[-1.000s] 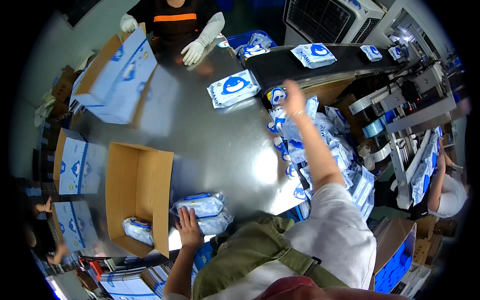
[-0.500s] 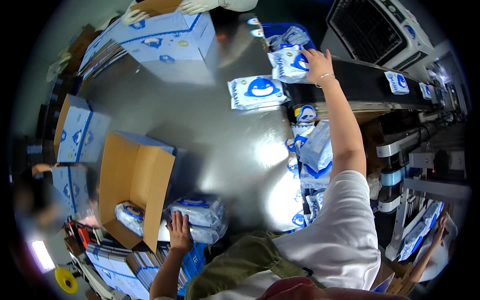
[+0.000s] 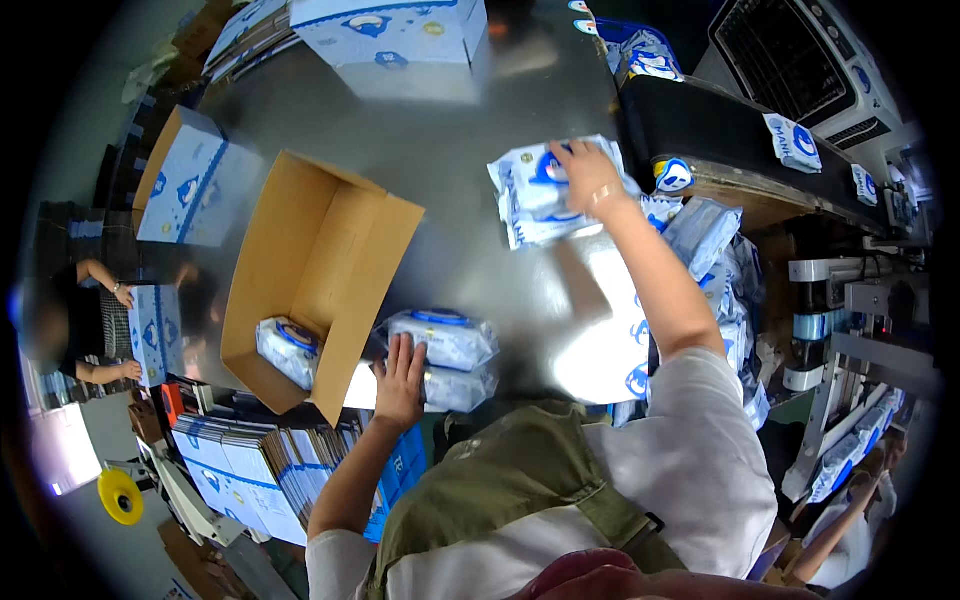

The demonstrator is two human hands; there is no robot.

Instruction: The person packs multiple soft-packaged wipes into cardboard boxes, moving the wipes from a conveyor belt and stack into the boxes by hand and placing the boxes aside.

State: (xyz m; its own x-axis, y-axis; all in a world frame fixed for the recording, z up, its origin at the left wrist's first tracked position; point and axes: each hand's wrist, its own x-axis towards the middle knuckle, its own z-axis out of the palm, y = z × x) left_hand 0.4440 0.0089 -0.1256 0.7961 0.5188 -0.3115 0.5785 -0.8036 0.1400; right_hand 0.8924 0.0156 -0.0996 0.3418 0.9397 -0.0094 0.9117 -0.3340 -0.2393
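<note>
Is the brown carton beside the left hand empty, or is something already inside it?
Not empty. The carton lies open on its side and one blue-white pack sits in its lower end; the rest of the inside is bare cardboard.

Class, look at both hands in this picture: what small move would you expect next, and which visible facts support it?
Probably the right hand draws the blue-and-white pack back across the table toward the stack of packs under the left hand. The right hand lies on that pack at arm's length, and the open box beside the stack holds only one pack.
</note>
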